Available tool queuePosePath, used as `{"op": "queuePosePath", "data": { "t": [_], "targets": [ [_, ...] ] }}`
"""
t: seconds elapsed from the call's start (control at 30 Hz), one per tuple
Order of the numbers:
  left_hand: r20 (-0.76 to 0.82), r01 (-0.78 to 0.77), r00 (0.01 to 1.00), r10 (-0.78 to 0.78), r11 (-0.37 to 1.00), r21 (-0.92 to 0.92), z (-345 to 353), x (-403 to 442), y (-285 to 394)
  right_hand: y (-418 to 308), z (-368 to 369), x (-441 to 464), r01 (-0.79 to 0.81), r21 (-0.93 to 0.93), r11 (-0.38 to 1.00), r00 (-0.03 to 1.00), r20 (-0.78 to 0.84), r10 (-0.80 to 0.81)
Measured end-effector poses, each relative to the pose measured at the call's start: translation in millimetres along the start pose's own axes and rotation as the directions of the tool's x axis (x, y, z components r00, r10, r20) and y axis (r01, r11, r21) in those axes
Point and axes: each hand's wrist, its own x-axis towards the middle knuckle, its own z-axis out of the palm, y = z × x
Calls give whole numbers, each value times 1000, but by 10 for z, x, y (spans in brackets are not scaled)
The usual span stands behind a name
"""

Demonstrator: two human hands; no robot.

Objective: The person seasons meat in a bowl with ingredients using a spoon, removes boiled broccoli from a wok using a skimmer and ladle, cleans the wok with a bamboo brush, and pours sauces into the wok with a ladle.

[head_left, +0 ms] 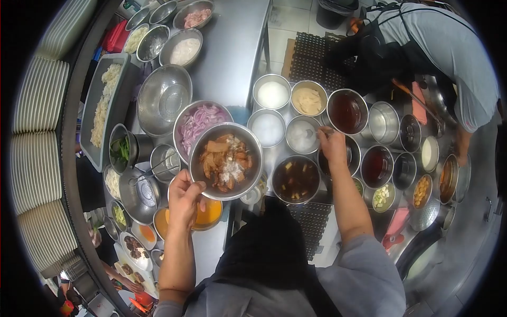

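My left hand (185, 198) grips the rim of a steel bowl (257, 165), thumb over the edge. Inside lie browned meat pieces (214, 165) with a heap of white powder (232, 170) on top. The bowl partly covers another bowl of sliced purple onion (203, 122). My right hand (332, 146) is closed at the right edge of a round tin of white seasoning (300, 138). Its fingers pinch what looks like a spoon (310, 135), whose handle is mostly hidden. Below stands a pot of dark liquid with pale chunks (297, 179).
Several tins of sauces and seasonings, including dark red sauce (347, 111), crowd the right side. Left are a tub of rice (108, 105), an orange liquid bowl (208, 214) and stacked plates (39, 95). A co-worker (438, 47) bends at upper right; another person's hand (132, 284) shows lower left.
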Motion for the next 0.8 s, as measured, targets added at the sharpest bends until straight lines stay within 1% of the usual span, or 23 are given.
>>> {"op": "queuePosePath", "data": {
  "t": [0.07, 0.17, 0.2, 0.27, 0.4, 0.47, 0.5, 0.57, 0.6, 0.67, 0.73, 0.8],
  "targets": [
    [-7, 0, 1000, 0, 1000, 2, 2, 0, -8, -36, -37, 6, -84, 60, 995, 996, 32, 82],
    [-7, 1, 1000, -1, 1000, -2, 9, 3, -19, 8, -23, 17, -135, 85, 987, 989, 74, 129],
    [-3, 1, 1000, -1, 1000, -7, 12, 4, -20, -3, -36, 20, -134, 86, 987, 989, 73, 128],
    [3, 1, 1000, -1, 1000, 0, 18, 4, -23, -34, -67, 26, -176, 50, 983, 977, 129, 168],
    [15, -1, 1000, 0, 1000, 11, 45, -11, -13, -11, -87, 7, -197, 120, 973, 974, 134, 181],
    [12, -5, 1000, 5, 1000, 12, 52, -13, -13, -39, -140, 13, -220, 199, 955, 972, 133, 196],
    [9, -9, 1000, 8, 1000, 11, 52, -14, -15, -11, -150, 15, -219, 200, 955, 972, 133, 195],
    [7, -6, 1000, 6, 1000, 17, 46, -12, -20, 65, -180, 28, -251, 321, 913, 967, 131, 220],
    [6, -3, 1000, 3, 1000, 21, 43, -7, -23, 57, -213, 30, -247, 322, 914, 968, 130, 216],
    [3, -3, 1000, 3, 1000, 24, 54, 8, -24, 20, -296, 18, -289, 501, 816, 957, 126, 261],
    [0, -5, 1000, 5, 1000, 25, 80, 25, -31, -52, -369, 17, -274, 534, 800, 961, 118, 251],
    [20, -17, 1000, 16, 999, 51, 127, 45, -32, -210, -522, -5, -273, 681, 679, 960, 147, 239]
  ]
}}
